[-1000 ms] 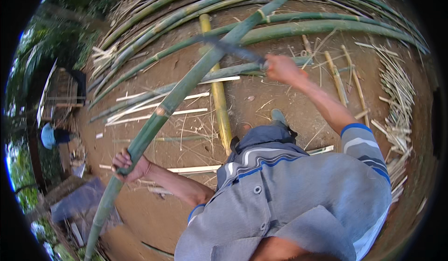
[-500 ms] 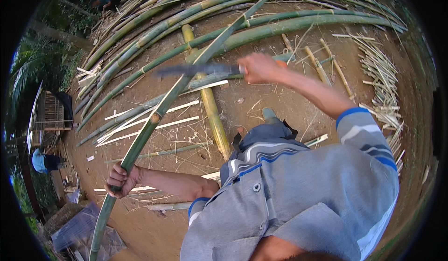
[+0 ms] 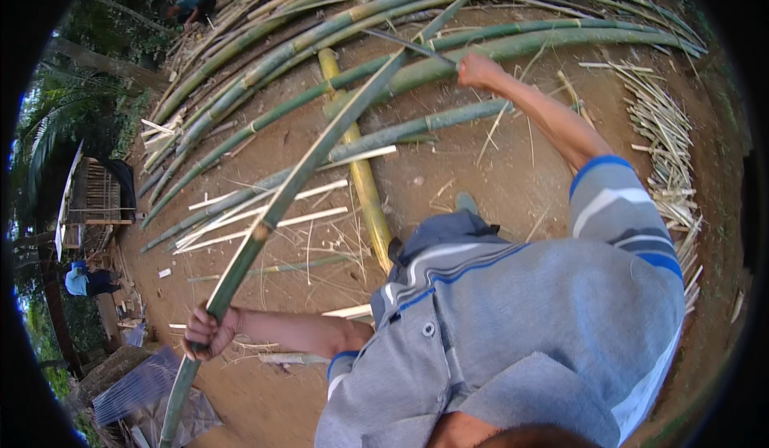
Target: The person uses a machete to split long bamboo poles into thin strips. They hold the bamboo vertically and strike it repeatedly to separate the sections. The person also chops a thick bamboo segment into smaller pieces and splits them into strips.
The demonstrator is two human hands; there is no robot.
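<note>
A long split length of green bamboo [image 3: 298,182] slants from the lower left up to the top middle, its pale cut edge showing. My left hand [image 3: 210,333] is wrapped round its lower part. Beyond the middle, my right hand [image 3: 481,72] is closed on a machete, whose handle is hidden in the fist. The thin dark machete blade [image 3: 412,47] points left and lies across the upper part of the bamboo; whether it touches cannot be told. Beneath the held bamboo, a yellowish bamboo log [image 3: 367,192] lies on the ground.
Long green bamboo poles [image 3: 320,32] spread across the far side. Pale split strips [image 3: 308,217] lie left of the log, and a heap of strips [image 3: 661,124] is at the right. One person [image 3: 192,6] bends at the far left; another person [image 3: 88,281] is near a hut [image 3: 100,192].
My right hand has moved up and right with the machete, and the blade now crosses the bamboo farther up. My left hand keeps its hold in nearly the same place.
</note>
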